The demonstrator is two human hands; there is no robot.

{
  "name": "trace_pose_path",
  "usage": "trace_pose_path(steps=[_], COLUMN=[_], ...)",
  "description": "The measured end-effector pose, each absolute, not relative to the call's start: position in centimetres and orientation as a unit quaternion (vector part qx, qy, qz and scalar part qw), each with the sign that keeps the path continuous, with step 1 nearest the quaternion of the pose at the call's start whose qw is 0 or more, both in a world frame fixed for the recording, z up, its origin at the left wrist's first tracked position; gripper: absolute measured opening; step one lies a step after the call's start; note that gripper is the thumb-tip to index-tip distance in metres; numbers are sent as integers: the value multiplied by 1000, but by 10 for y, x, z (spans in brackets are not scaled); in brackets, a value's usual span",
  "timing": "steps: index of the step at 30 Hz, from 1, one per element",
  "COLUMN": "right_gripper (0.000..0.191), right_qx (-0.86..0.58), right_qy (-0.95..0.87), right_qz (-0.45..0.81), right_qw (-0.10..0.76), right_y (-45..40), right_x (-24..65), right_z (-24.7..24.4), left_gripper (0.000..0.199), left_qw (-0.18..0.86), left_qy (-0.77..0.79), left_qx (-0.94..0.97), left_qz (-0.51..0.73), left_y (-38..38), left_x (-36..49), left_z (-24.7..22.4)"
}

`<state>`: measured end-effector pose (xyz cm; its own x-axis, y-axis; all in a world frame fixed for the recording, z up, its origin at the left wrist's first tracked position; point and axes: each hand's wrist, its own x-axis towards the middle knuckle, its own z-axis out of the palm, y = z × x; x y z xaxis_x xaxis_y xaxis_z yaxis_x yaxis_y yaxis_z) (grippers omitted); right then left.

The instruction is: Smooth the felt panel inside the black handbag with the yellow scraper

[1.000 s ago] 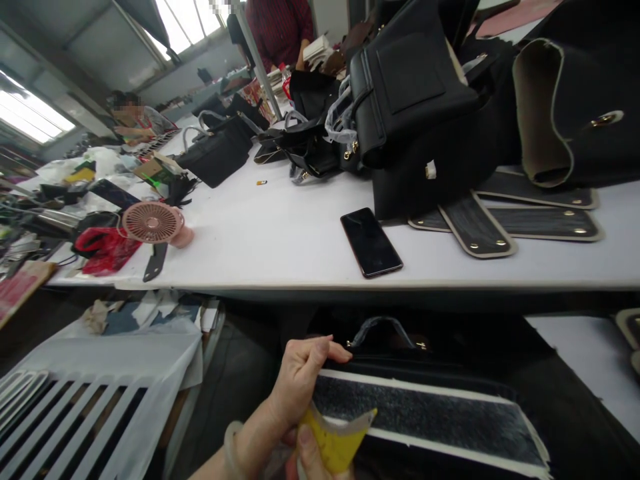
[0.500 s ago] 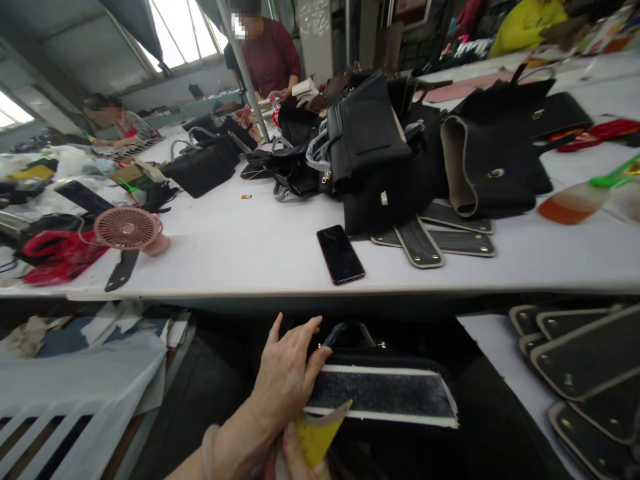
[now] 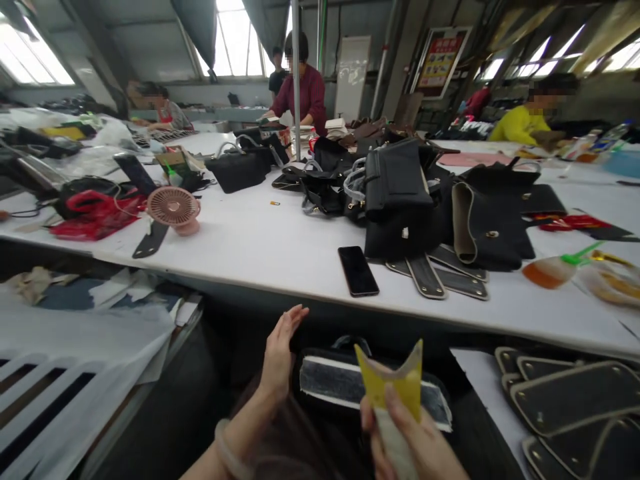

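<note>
A black handbag (image 3: 299, 373) lies in front of me below the table edge, its grey loop handle (image 3: 360, 341) on the far side. Facing up on it is a long dark panel (image 3: 327, 380) bordered in white. My left hand (image 3: 279, 353) is raised at the bag's left end, fingers stretched out and holding nothing. In my right hand (image 3: 417, 437) is a yellow scraper-like piece (image 3: 374, 377) with a curved notch between two points and a pale lower part. It is held upright in front of the bag, hiding part of the panel.
On the white table (image 3: 240, 247) are a phone (image 3: 359, 271), a pink fan (image 3: 173, 208), several black bags (image 3: 400, 193) and an orange-filled bottle (image 3: 547, 272). Dark strap pieces (image 3: 570, 397) are stacked at right. Papers (image 3: 120, 287) lie on the left shelf. Other people (image 3: 313, 93) work beyond.
My right hand has lifted the yellow piece up and right, off the bag area. My left hand has drawn back from the panel toward the left. The view has tilted up.
</note>
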<state>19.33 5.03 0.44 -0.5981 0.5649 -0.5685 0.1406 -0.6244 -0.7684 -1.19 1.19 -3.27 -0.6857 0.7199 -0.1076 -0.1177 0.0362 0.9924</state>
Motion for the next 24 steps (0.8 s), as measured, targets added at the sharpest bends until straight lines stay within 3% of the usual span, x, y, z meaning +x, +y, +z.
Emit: trace_pose_path(steps=[4,7,10,15,24], right_gripper=[58,58,48,54,41], right_qx=[-474,-494,-493,-484,-479], right_qy=[-571,-754,-806,-843,-861], right_qz=[653,410,292,189,102], right_qw=[148,139,150,138,140], right_y=[141,206,249,268,296], right_x=[200,196,183,154,131], right_z=[24,5,-20,-38,-57], left_gripper=[50,48,52,52,48], left_qw=[391,423,412,359,302], left_qy=[631,639,660,684,714], left_qx=[176,179,202,278,338], left_qz=[647,618,595,571,534], left_y=[-34,-55,-56,-47,-42], left_x=[-5,5,11,12,7], left_z=[-47,-52,-53,-58,-77])
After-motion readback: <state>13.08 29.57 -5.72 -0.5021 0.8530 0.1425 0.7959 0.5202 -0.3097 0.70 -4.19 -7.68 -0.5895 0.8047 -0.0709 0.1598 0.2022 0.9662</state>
